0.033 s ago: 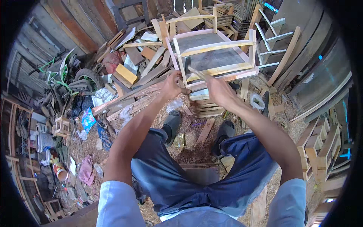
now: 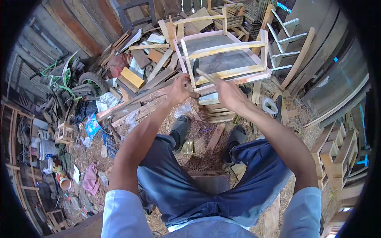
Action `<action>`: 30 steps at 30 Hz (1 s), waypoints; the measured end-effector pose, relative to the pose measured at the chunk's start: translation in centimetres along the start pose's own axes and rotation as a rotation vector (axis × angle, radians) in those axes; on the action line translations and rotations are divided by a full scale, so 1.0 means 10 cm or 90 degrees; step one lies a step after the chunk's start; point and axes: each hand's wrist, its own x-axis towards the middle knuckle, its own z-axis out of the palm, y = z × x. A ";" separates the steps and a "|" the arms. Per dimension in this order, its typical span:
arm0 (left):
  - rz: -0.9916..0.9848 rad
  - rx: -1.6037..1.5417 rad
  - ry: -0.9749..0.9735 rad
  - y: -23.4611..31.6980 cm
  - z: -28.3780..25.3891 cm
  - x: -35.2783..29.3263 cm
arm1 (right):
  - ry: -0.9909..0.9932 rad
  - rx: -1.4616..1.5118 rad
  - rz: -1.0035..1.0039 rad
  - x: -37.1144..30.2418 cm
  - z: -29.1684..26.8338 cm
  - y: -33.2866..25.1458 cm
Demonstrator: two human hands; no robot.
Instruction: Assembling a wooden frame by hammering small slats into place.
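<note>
Left of the frame [image 2: 226,59] lies a heap of planks [image 2: 139,75]. The left hand [image 2: 180,89] is closed on the frame's near left corner. The right hand [image 2: 228,93] grips a stick [image 2: 206,76] laid against the frame's near rail. 2 shoes [image 2: 180,129] rest on sawdust below the frame.

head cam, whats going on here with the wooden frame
A seated person works on a pale wooden frame set in front of their knees. The left hand grips the frame's near corner post, while the right hand holds a thin stick-like tool angled against the front rail. Offcuts and planks lie piled to the left on the sawdust-covered ground.
</note>
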 end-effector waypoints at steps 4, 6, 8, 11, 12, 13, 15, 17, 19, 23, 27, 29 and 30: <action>-0.009 0.030 0.008 0.03 0.06 0.01 | -0.002 0.013 -0.024 0.01 -0.01 0.07; 0.055 -0.069 -0.006 0.04 0.01 0.02 | 0.046 0.008 -0.051 0.00 -0.03 0.06; 0.035 -0.059 0.017 0.08 -0.01 0.03 | -0.042 -0.007 -0.018 0.07 -0.01 0.12; 0.033 -0.074 0.000 0.11 -0.05 0.03 | 0.005 0.024 -0.019 0.10 0.03 0.19; 0.014 -0.078 -0.004 0.12 -0.07 0.03 | 0.033 0.033 -0.030 0.11 0.02 0.18; 0.009 -0.083 -0.004 0.18 -0.10 0.01 | 0.018 0.035 -0.017 0.11 -0.04 0.18; 0.010 -0.104 -0.016 0.13 -0.11 0.03 | 0.002 0.041 -0.004 0.08 -0.10 0.24; -0.008 -0.087 -0.039 0.11 -0.18 0.07 | -0.013 0.048 0.005 0.06 -0.13 0.33; -0.019 -0.113 -0.049 0.08 -0.20 0.15 | 0.082 0.049 -0.068 0.02 -0.20 0.54; -0.057 -0.099 -0.072 -0.09 -0.39 0.20 | 0.089 0.048 -0.013 -0.11 -0.56 0.74; -0.026 -0.085 -0.100 -0.14 -0.30 0.18 | 0.029 -0.008 0.076 -0.27 -0.96 1.24; 0.018 -0.061 -0.085 -0.09 -0.22 0.14 | 0.018 0.025 0.126 -0.44 -1.16 1.46; 0.020 -0.063 -0.085 -0.09 -0.20 0.14 | 0.004 0.062 0.174 -0.49 -1.21 1.54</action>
